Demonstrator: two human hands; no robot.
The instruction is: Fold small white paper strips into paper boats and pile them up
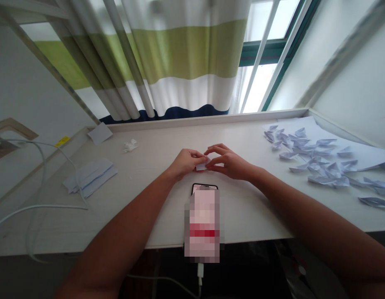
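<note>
Between my two hands, just above the middle of the white table, is a small piece of folded white paper [201, 166]. My left hand [188, 161] pinches it from the left with thumb and fingers. From the right, my right hand [225, 162] touches its edge with thumb and fingertips, the fingers bent around it. The fingers hide part of the paper, so its exact folds cannot be made out. Closer to me, below the hands, lies a phone [205, 224] with a blurred screen.
Many folded paper boats [317, 153] spread over the right side, some on a large white sheet [342, 137]. At left lie a stack of paper pieces [91, 176], a single sheet [100, 133], crumpled paper [130, 145] and a white cable [39, 207]. A charging cable [200, 272] runs from the phone.
</note>
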